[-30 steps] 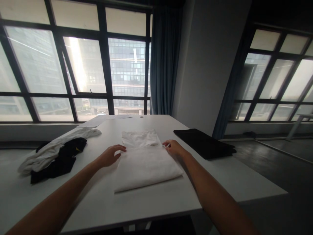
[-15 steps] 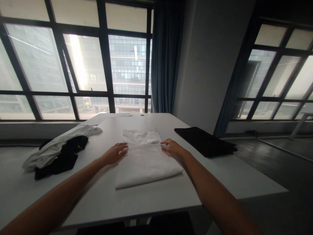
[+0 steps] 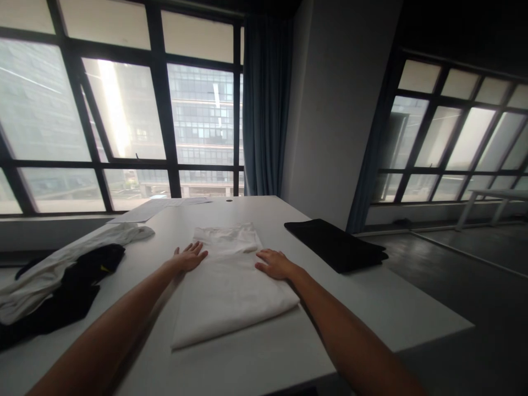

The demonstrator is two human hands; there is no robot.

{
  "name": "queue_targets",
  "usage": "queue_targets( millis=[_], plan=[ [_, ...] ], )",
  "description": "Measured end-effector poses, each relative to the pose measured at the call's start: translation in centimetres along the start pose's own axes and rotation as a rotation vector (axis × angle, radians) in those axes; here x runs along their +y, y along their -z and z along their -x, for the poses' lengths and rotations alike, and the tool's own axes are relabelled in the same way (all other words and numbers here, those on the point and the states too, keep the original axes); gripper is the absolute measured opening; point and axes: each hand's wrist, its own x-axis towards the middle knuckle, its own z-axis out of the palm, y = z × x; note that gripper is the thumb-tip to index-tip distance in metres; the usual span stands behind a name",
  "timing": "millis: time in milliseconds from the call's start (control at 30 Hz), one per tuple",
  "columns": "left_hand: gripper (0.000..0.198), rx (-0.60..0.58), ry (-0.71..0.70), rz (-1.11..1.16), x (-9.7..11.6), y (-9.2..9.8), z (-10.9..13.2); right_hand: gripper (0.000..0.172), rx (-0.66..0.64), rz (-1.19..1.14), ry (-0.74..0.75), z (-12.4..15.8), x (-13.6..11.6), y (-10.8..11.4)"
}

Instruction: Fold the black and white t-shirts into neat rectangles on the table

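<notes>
A white folded garment [image 3: 235,291] lies flat on the white table [image 3: 363,313] in front of me, its far end creased and doubled over. On its left edge rests my left hand [image 3: 190,257], fingers stretched out and a little apart. My right hand [image 3: 274,264] lies on the opposite edge, palm down with the fingers extended. Neither hand pinches the cloth. The exact kind of garment cannot be made out.
Left of my arm lies a loose pile with a white garment [image 3: 41,275] and a black garment [image 3: 78,291]. Black folded cloths [image 3: 334,245] sit stacked at the right. Papers [image 3: 138,210] lie at the table's far left, near windows and a blue curtain [image 3: 266,110].
My view has shifted to the right and closer. Both hands have come down flatter onto the white garment's sides, with the left fingers now spread. The garment looks much the same.
</notes>
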Motion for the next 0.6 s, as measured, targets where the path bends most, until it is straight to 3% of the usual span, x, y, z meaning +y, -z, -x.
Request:
queue_targets(
  millis=[200, 267, 367, 433, 600],
  plan=[
    [0.067, -0.034, 0.039, -0.049, -0.2, 0.8, -0.4, 0.064, -0.054, -0.019, -0.031, 0.0, -0.7, -0.1],
    [0.067, -0.007, 0.012, -0.079, 1.0, 1.2, -0.4, 0.065, -0.068, -0.021, -0.029, 0.1, -0.9, 0.1],
    [0.070, 0.058, -0.185, -0.058, 4.2, 1.0, -1.0, 0.065, -0.078, -0.015, -0.041, 0.3, -1.3, 0.3],
    [0.070, 0.031, -0.294, -0.010, 6.3, 0.7, -1.9, 0.065, -0.076, -0.019, -0.046, 0.3, -1.4, 0.4],
    [0.076, -0.103, -0.230, -0.003, 9.0, 0.4, -5.3, 0.067, -0.058, -0.018, -0.032, 0.4, -1.3, 0.4]
  ],
)
